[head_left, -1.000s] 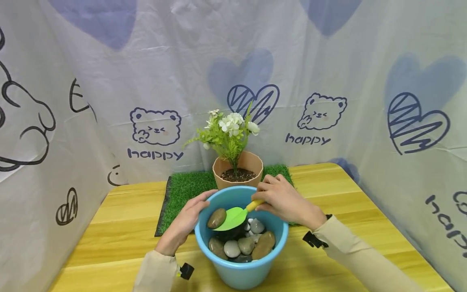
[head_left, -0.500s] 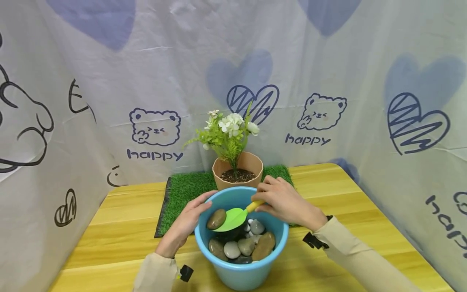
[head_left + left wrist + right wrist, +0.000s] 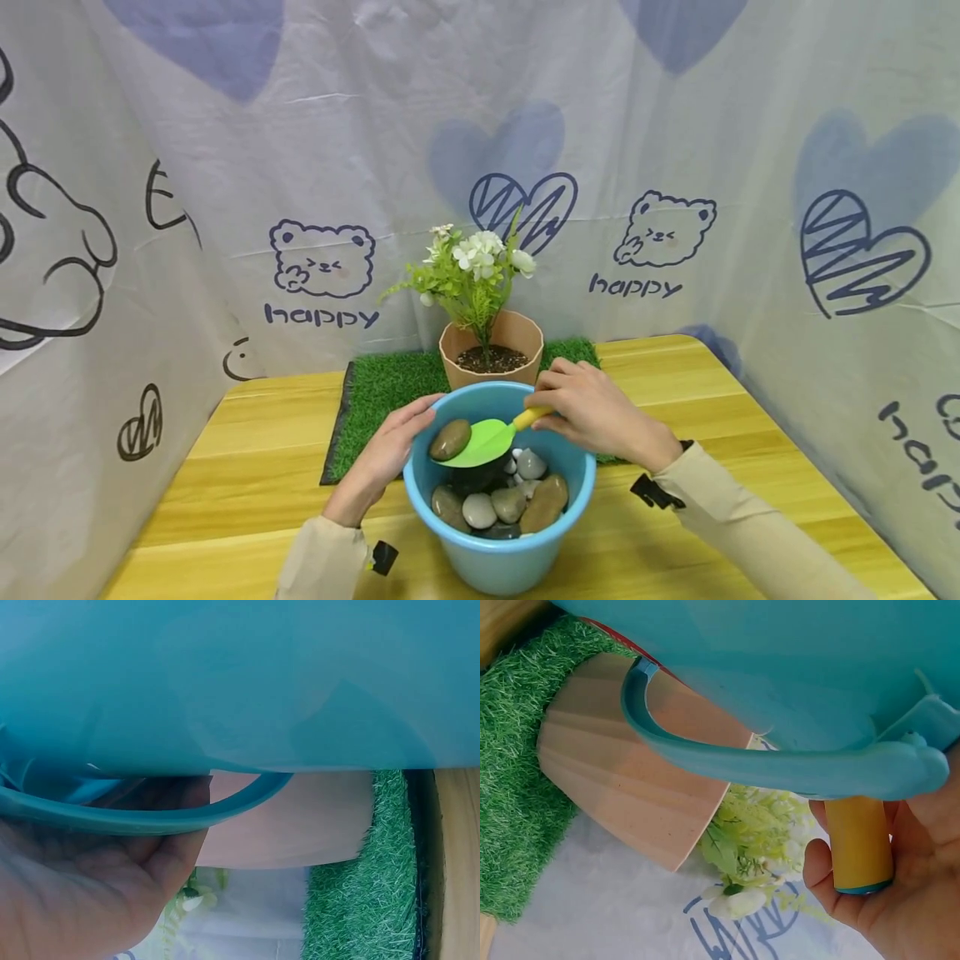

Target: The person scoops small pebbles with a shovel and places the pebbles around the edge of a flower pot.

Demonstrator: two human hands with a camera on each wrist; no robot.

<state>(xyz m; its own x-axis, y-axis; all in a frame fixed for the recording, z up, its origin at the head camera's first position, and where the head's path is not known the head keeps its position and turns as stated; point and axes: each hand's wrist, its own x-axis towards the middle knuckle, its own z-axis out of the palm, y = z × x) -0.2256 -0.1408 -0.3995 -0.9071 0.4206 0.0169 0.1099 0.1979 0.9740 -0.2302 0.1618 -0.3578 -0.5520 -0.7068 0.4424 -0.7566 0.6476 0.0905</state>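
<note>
Right hand (image 3: 588, 408) grips a trowel (image 3: 489, 442), fingers curled round its handle, the blade bearing a stone (image 3: 451, 439) inside a bucket (image 3: 502, 571) whose rim the left hand (image 3: 386, 450) holds. A level blade and unhurried wrist should best keep the stone aboard. Tip pointing left and nearer, the trowel's long axis slants down from its handle; beyond stands a flower pot (image 3: 519, 330).

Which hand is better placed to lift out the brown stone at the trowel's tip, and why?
The right hand, most likely: it grips the trowel by its yellow handle, and the green blade meets the brown stone. The left hand holds the blue bucket at its rim.
</note>
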